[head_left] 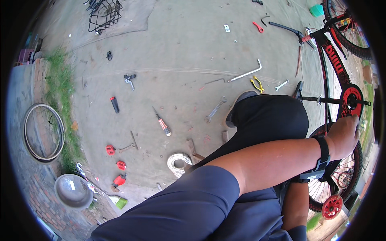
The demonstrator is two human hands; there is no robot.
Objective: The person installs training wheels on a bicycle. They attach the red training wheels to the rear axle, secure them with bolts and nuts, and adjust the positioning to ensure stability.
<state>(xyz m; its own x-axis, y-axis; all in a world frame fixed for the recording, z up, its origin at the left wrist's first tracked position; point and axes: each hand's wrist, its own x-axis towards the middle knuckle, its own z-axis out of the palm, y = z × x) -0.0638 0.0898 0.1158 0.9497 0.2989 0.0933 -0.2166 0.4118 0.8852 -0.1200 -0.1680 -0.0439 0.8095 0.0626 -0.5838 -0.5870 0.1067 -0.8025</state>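
A black and red bicycle (335, 60) stands along my right side. My left hand (343, 138) is at its lower part, just below the red chainring (352, 101) and over the rear wheel (349, 172). The fingers look curled closed, and whatever they hold is hidden behind the hand. Under my left forearm, my right forearm (295, 207) comes up beside the wheel; the right hand itself is covered, so its fingers do not show. Low by the rear wheel sits a small red training wheel (332, 207).
Tools lie on the grey ground: a screwdriver (161, 121), a spanner (216, 109), yellow pliers (257, 85) and a bent steel bar (245, 72). Red pedals (121, 165), a wire basket (104, 16), a tyre (44, 132) and a grey basin (74, 192) are to the left.
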